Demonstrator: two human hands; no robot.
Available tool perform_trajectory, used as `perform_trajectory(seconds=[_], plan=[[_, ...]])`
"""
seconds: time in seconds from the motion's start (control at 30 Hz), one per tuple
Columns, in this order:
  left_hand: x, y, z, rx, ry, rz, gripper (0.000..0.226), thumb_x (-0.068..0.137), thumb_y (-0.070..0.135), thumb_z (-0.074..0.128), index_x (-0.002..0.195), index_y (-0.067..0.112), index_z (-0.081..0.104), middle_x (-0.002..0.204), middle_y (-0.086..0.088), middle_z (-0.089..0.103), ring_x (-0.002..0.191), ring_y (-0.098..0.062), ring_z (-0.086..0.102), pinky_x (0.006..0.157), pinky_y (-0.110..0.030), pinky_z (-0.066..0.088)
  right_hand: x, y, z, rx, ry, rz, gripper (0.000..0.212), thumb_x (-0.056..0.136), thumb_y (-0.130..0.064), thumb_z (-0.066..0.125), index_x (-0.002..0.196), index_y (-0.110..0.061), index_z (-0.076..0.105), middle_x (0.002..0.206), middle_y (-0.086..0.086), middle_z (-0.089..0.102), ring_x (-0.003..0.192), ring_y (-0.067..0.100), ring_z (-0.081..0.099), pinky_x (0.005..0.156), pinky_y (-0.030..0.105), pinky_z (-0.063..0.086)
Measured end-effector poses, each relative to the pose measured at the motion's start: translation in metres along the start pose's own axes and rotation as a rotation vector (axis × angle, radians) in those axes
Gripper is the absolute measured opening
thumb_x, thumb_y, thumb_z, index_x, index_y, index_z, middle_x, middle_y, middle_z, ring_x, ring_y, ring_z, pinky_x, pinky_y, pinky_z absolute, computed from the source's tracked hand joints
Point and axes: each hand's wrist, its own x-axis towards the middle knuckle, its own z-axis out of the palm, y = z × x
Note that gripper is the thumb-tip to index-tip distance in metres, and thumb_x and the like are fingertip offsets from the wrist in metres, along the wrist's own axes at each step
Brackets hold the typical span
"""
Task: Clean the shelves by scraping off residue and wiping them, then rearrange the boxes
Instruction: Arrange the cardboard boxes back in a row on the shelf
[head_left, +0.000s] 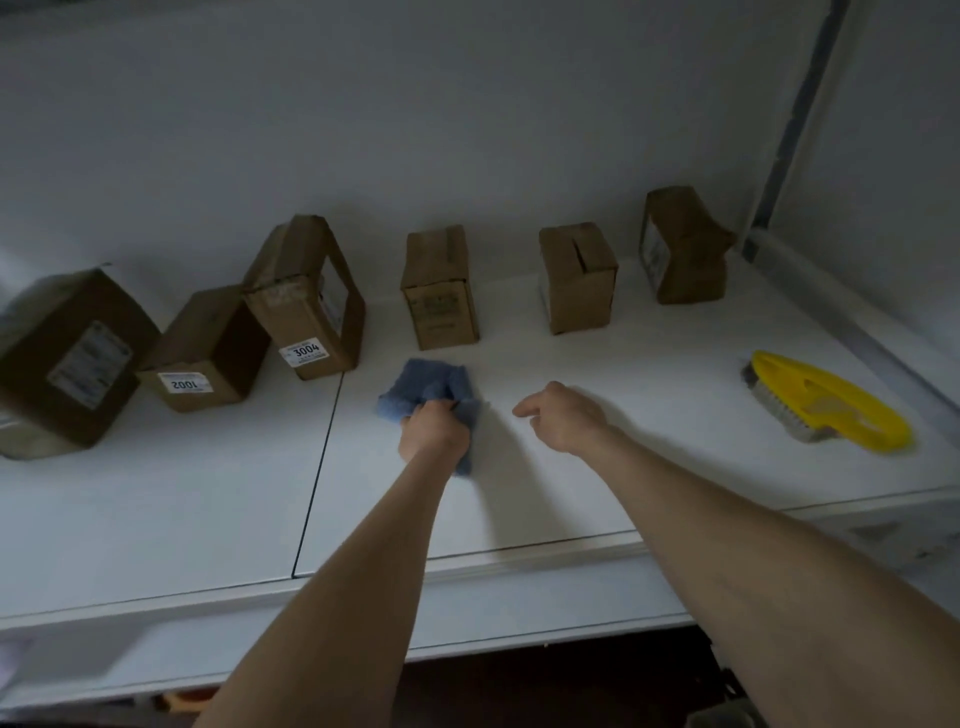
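Blue cloth (427, 393) in left hand (434, 432), arm outstretched; right hand (565, 420) loose alongside.

Only two numbers are legible: "3004" on the white label (304, 352) at the foot of the tall box (306, 291), and what reads as "2001", possibly upside down, on the front label (185, 385) of the low box (213, 338) beside it; the print on the far-left box (78, 358) is too blurred to read.
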Motion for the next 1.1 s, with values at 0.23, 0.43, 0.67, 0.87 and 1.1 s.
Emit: perform_trajectory(seconds=[0.23,0.43,0.67,0.87,1.1], plan=[[0.001,-0.002,0.002,0.015,0.026,0.009,0.036,0.098,0.026,0.04,0.132,0.026,0.05,0.132,-0.012,0.049,0.125,-0.032,0.043,0.094,-0.043,0.046,0.004,0.004,-0.002,-0.031,0.017,-0.009,0.034,0.096,-0.01,0.048,0.117,-0.028,0.069,0.13,-0.002,0.061,0.116,0.023,0.057,0.097,0.028,0.045],[0.002,-0.006,0.003,0.038,0.023,0.046,0.038,0.098,0.022,0.039,0.133,0.028,0.05,0.133,-0.011,0.05,0.127,-0.032,0.042,0.094,-0.042,0.044,0.004,0.009,-0.002,-0.009,0.023,-0.027,0.033,0.097,-0.01,0.047,0.112,-0.025,0.071,0.127,-0.002,0.061,0.114,0.022,0.057,0.096,0.027,0.045],[0.001,-0.006,0.003,0.041,0.025,0.049,0.04,0.097,0.02,0.04,0.134,0.031,0.049,0.133,-0.01,0.049,0.125,-0.033,0.043,0.094,-0.042,0.045,0.007,0.01,-0.001,-0.014,0.024,-0.052,0.035,0.097,-0.008,0.046,0.117,-0.025,0.069,0.129,-0.002,0.06,0.115,0.022,0.057,0.096,0.026,0.044],[0.003,-0.008,0.005,0.038,0.029,0.057,0.039,0.096,0.023,0.041,0.133,0.032,0.05,0.132,-0.009,0.051,0.124,-0.032,0.044,0.093,-0.041,0.046,0.008,0.011,0.0,0.003,0.014,-0.059,0.034,0.097,-0.009,0.047,0.117,-0.026,0.069,0.129,-0.004,0.062,0.116,0.02,0.057,0.1,0.028,0.046],[0.006,-0.009,0.007,0.045,0.033,0.059,0.037,0.097,0.026,0.041,0.133,0.031,0.05,0.132,-0.009,0.051,0.125,-0.032,0.043,0.092,-0.041,0.046,0.007,0.009,-0.004,0.003,0.004,-0.047,0.036,0.098,-0.007,0.044,0.116,-0.024,0.07,0.129,-0.001,0.061,0.116,0.021,0.057,0.099,0.028,0.046]])
